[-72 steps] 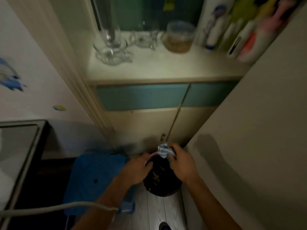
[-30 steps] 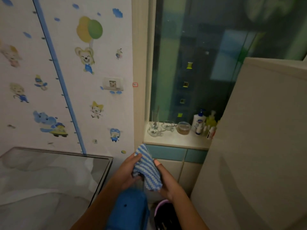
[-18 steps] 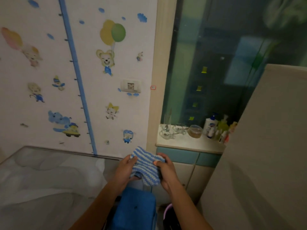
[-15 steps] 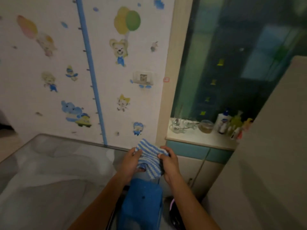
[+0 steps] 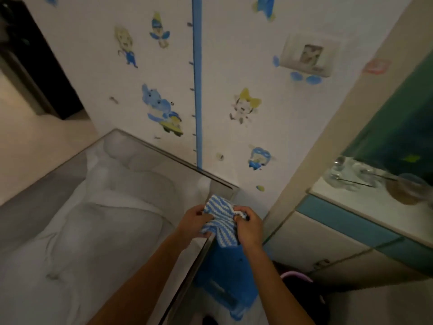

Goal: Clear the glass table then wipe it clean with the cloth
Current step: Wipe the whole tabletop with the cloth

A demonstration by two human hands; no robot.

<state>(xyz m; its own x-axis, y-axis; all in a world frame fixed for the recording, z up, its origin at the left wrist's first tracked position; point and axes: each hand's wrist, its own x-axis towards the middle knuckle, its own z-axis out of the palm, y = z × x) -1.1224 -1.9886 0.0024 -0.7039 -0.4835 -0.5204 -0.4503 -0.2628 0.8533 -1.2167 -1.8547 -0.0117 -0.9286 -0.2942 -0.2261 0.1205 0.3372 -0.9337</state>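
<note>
Since half a second ago I've swung left, so the glass table [image 5: 70,242] fills the frame and both hands have come over its right corner. My left hand [image 5: 194,222] and right hand [image 5: 249,227] pinch the bunched striped cloth [image 5: 221,219]. I'd judge the top cleared; wiping hasn't begun.

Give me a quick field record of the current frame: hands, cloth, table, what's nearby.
left hand: grips the cloth
right hand: grips the cloth
cloth: blue and white striped, bunched, held over the table's corner
glass table: no loose items seen on top
blue stool: beside the table edge, below the hands
wiping: not started
</note>
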